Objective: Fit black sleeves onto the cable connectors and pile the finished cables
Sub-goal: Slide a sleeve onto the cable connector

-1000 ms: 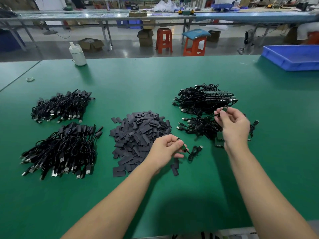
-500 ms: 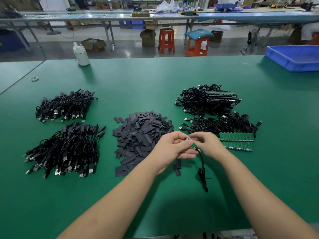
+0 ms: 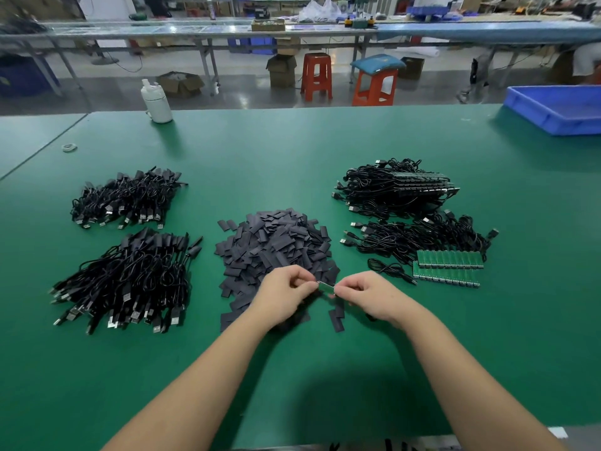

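Four cable piles [image 3: 130, 281] (two each side), one sleeve heap [image 3: 276, 242], two stools [image 3: 316, 76], one bottle [image 3: 156, 102], one crate [image 3: 559, 109].

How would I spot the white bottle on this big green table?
Start at the green table and look to its far edge, left of the middle. The white bottle stands there upright and alone, well behind the two piles of black cables. It is the only white, standing thing on the table.
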`<state>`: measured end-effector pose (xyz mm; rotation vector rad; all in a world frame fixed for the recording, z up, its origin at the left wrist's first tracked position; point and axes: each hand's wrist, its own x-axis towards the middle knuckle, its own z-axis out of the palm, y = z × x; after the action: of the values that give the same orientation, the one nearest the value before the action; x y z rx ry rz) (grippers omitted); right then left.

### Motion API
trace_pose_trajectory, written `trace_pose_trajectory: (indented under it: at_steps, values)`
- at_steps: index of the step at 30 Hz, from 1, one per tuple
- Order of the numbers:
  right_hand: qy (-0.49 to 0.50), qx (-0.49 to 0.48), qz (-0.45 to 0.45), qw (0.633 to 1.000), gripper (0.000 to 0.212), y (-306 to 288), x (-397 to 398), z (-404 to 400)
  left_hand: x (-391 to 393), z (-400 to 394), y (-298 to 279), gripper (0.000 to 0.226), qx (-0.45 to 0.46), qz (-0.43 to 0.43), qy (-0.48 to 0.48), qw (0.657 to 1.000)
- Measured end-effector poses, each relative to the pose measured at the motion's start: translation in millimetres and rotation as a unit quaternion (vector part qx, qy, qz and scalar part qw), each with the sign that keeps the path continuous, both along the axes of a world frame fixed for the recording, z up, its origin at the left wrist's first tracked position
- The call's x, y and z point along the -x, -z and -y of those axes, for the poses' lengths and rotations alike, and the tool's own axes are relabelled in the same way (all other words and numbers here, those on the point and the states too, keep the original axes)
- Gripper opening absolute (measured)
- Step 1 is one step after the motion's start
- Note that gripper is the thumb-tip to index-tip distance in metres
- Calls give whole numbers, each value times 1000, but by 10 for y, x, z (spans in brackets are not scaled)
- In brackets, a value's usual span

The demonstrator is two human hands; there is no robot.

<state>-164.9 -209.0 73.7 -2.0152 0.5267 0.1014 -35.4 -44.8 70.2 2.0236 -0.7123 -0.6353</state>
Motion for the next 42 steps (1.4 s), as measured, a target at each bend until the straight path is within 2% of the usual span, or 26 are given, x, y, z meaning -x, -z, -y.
trace_pose_trajectory:
  at_steps: [2,4,7,10,13,16,21,23,26,28,30,32,34,36,38,40,42]
  values:
    - [9,-4,-9,1000,24,78,26,-64,-160,-199,37,2,-79,117,14,990]
    - [19,-8,-7,1000,24,138,51,-129,-347,-456,69,7,-123,162,29,979]
    - [8,-15,-10,1000,28,182,61,-201,-579,-817,131,14,-178,177,90,964]
    - [-2,-19,-12,1000,26,191,38,-282,-656,-1021,210,36,-217,164,123,954]
    - [-30,-42,-17,998,26,212,7,-400,-637,-1055,276,40,-199,179,111,957]
    - [-56,-44,-32,997,27,253,-27,-540,-611,-1029,301,30,-185,200,104,956]
    - [-27,-31,-29,999,30,341,-110,-685,-546,-999,342,13,-160,252,85,950]
    - [-3,-37,-21,999,28,362,-143,-704,-526,-1006,350,10,-127,290,57,947]
    - [29,-51,-4,998,27,383,-167,-714,-497,-1001,310,7,-23,344,-24,939]
    - [37,-44,8,998,28,397,-159,-725,-470,-961,267,7,43,289,-106,951]
    - [38,-39,15,998,30,414,-142,-731,-422,-893,226,10,113,105,-187,970]
    - [33,-36,15,999,31,425,-130,-728,-306,-800,186,6,195,-131,-212,949]
    - [23,-38,11,999,29,423,-125,-717,-148,-704,211,6,233,-258,-210,914]
    - [10,-40,8,999,29,412,-117,-708,16,-624,267,13,248,-297,-200,900]
    - [-3,-41,3,999,30,383,-100,-706,124,-579,327,22,256,-295,-184,902]
    - [-13,-35,-2,999,34,355,-86,-703,165,-559,374,27,241,-283,-159,915]
    - [-20,-30,-2,999,35,342,-82,-702,169,-562,399,22,202,-252,-130,937]
